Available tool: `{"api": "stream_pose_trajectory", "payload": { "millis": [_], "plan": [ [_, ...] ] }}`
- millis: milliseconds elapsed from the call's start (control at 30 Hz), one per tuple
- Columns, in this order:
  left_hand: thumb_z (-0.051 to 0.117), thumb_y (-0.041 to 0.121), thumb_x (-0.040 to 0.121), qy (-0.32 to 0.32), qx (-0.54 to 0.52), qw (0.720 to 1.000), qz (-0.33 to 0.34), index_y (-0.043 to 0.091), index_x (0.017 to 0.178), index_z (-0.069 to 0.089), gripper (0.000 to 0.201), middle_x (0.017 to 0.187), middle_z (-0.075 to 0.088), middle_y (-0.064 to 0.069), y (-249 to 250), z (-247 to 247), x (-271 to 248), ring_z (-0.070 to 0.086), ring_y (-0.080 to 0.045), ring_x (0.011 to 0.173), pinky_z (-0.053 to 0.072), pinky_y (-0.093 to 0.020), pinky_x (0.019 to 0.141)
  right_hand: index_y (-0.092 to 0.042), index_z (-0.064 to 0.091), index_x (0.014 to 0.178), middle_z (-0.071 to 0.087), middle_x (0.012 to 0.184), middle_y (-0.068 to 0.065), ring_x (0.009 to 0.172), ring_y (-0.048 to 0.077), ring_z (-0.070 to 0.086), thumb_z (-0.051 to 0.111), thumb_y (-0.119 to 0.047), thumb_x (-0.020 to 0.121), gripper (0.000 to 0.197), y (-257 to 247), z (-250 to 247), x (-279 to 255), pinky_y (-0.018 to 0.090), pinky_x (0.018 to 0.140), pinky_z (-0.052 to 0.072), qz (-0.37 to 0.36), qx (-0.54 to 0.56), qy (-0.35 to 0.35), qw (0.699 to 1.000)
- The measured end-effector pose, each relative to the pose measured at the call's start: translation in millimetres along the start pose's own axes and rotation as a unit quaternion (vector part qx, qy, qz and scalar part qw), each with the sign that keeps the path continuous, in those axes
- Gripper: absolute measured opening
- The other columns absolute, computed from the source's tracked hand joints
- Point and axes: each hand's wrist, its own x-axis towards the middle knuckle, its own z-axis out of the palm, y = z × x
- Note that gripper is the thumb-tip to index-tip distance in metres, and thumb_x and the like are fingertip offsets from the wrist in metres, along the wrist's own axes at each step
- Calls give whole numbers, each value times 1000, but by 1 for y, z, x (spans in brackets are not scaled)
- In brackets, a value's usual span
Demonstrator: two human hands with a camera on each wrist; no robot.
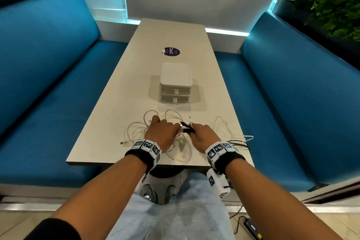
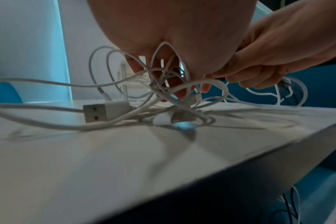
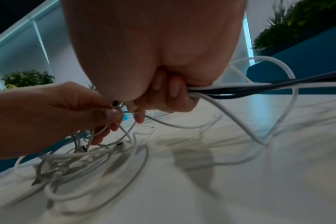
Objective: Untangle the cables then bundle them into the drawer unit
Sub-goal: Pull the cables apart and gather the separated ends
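From the head view, the cables (image 1: pixel 155 134) lie tangled at the near end of the bench (image 1: pixel 175 37), with the drawer unit (image 1: pixel 176 84) (both drawers closed) just beyond them. The left hand (image 1: pixel 161 132) and right hand (image 1: pixel 202 135) meet over the tangle.

The left wrist view shows the left hand's fingers (image 2: pixel 180 91) threaded through white loops, pinching strands; a USB plug (image 2: pixel 104 112) rests on the bench.

In the right wrist view the right hand (image 3: pixel 163 91) is clenched around black and white cables (image 3: pixel 259 88).

tangled white cables (image 1: pixel 175 121) looped loose on the near table edge, black strands among them; white two-drawer unit (image 1: pixel 176 84) beyond, drawers closed
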Motion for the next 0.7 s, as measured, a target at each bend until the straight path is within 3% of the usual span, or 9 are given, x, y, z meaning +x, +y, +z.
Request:
{"api": "stream_pose_trajectory", "payload": {
  "millis": [100,233,433,600,700],
  "plan": [
    [43,30,101,13,7,1000,9,30,91,52,14,81,68,2,-1,-1,0,60,-24,84,27,-43,91,-14,58,112,67,103,16,95,37,62,45,-27,98,23,2,-2,1,42,77,51,-2,0,-5,1000],
    [40,39,102,-1,37,999,34,27,96,63,26,85,69,4,-9,2,-5,60,-24,89,29,-45,94,-17,53,113,64,97,14,87,35,62,42,-34,101,24,10,-5,-5,41,71,53,-8,-85,-6,996],
    [47,34,99,-25,56,998,20,30,97,63,17,89,71,6,-28,5,-9,59,-22,93,26,-45,95,-20,53,115,62,96,10,82,32,63,38,-34,101,24,47,-24,-10,37,69,52,78,-134,11,988],
    [41,33,101,-30,61,997,24,28,100,61,21,92,70,3,-15,-2,-1,58,-24,95,24,-45,96,-19,53,113,62,95,10,83,33,63,38,-31,100,23,37,-19,-11,37,68,50,119,-92,43,988],
    [40,28,100,-41,54,997,20,27,100,59,19,89,70,2,-10,-5,0,56,-24,94,24,-44,95,-21,51,117,63,95,12,83,35,62,37,-29,100,23,23,-17,-7,36,66,47,107,-49,59,991]
  ]
}}
